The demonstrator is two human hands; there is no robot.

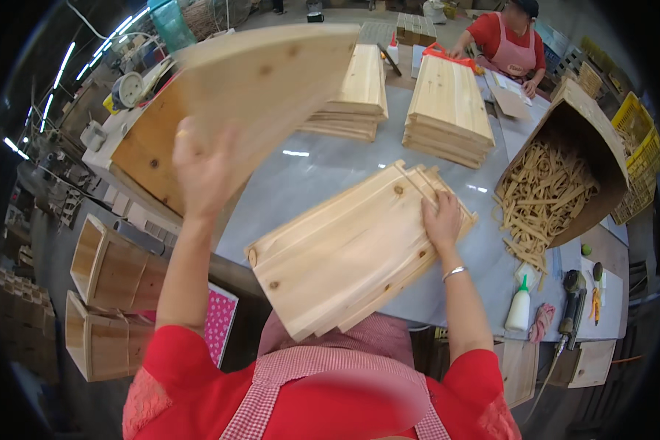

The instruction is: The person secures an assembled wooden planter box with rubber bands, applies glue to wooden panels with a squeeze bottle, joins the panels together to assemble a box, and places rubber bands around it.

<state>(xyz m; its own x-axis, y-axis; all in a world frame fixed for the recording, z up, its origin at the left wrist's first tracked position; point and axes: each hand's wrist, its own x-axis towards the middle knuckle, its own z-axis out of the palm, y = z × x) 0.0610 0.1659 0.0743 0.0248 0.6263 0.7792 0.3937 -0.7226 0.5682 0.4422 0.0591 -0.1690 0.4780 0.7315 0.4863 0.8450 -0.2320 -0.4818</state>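
Observation:
My left hand (202, 161) is raised at the left, its fingers closed on the lower edge of a pale wooden board (271, 81). The board is tilted up, blurred by motion, and hides part of what lies behind it. In front of my body a fanned stack of wooden boards (337, 249), knotty and tapered, lies slantwise over the near edge of the grey table (308, 165). My right hand (441, 220) grips the right end of this stack, with the fingers over the top board; the thumb is not clearly seen.
Two taller board stacks (447, 103) stand farther back. At right are a cardboard box (594, 121) spilling tan strips (546, 183), a white glue bottle (518, 309), a pink cloth (542, 321) and an air gun (570, 301). Tapered wooden boxes (121, 268) stand lower left. Another person (510, 44) works across the table.

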